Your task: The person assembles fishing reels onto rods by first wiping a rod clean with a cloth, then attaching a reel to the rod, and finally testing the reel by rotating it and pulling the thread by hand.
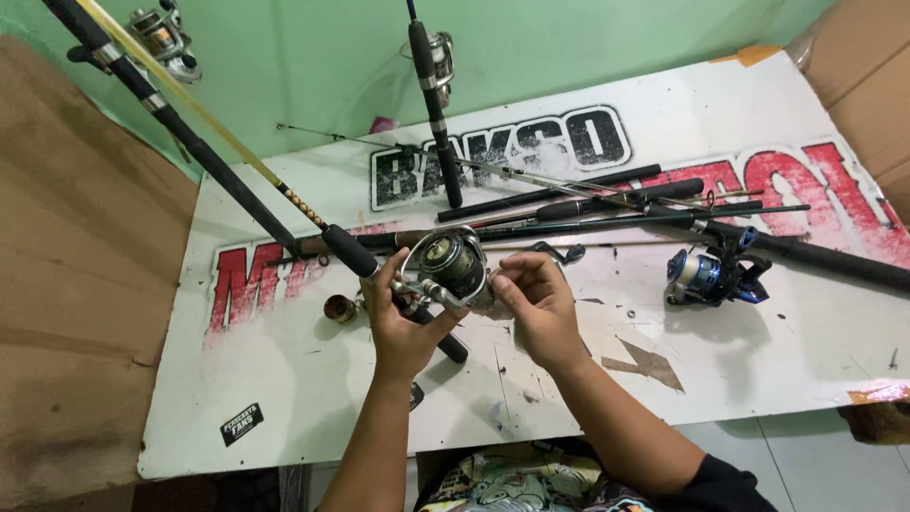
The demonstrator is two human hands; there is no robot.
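The white surface [284, 379], a painted board with big red and black letters, fills the view. Across its 1 o'clock part lies a bundle of rods [607, 204], with a blue reel [706, 275] at 3 o'clock. A black rod [227, 180] runs from 10 o'clock down to the centre, its long axis slanting. There the left hand [398, 322] grasps its handle, while the right hand [540, 308] pinches the silver reel [453, 265] mounted on it. Open room lies toward 7 o'clock.
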